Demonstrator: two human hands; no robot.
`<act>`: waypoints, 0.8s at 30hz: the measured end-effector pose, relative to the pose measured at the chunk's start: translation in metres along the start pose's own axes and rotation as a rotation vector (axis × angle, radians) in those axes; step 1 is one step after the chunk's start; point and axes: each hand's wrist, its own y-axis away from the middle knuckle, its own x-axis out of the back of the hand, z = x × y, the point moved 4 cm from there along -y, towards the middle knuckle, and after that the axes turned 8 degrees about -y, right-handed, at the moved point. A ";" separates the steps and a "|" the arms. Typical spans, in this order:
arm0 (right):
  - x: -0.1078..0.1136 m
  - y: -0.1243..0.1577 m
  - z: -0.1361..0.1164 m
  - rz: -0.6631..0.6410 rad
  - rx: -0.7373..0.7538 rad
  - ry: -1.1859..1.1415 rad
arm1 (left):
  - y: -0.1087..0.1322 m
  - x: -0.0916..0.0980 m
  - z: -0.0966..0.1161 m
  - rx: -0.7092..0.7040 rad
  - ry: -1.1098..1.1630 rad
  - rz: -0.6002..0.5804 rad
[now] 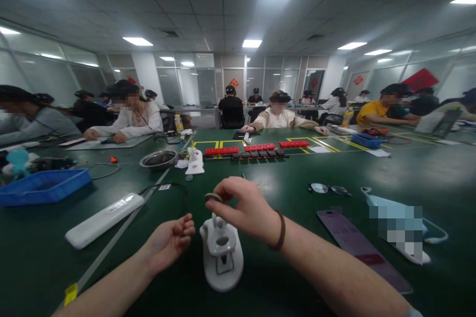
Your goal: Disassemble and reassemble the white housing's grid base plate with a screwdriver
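Note:
A white oval-based plastic stand [223,277] is in front of me, with a round opening on top and a metal wire loop at its near side. Above its far end, my right hand [241,203] pinches a small round disc [212,198], grey with a pale rim, between thumb and fingers. The hand hides part of the stand's top. My left hand [173,237] is just left of the stand, apart from it, palm turned up. Its fingers are curled in with thumb and fingertips together, and anything between them is too small to make out.
A similar white stand [195,162] is farther back beside a metal bowl [158,159]. Left are a white power strip [104,220] and a blue tray [44,185]. Right are glasses [329,188], a phone [362,247] and a face mask [394,213]. Red trays [259,147] and seated people are beyond.

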 end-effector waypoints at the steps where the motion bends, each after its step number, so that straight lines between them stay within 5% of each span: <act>1: 0.001 -0.001 0.002 -0.003 -0.020 0.000 | 0.000 0.001 -0.002 0.008 -0.003 -0.025; 4: 0.005 -0.003 0.011 -0.018 -0.092 -0.026 | 0.001 0.005 -0.006 -0.091 -0.221 -0.053; 10: 0.018 -0.009 0.029 0.029 -0.222 -0.191 | 0.023 -0.021 0.000 -0.679 -1.339 -0.011; 16: 0.028 -0.011 0.034 0.024 -0.275 -0.235 | 0.017 -0.068 0.020 -0.657 -1.976 -0.088; 19: 0.032 -0.011 0.044 -0.028 -0.347 -0.190 | 0.008 -0.081 0.041 -0.588 -2.010 -0.062; 24: 0.023 -0.009 0.073 -0.182 -0.481 -0.091 | -0.010 -0.075 0.059 -0.425 -1.885 0.015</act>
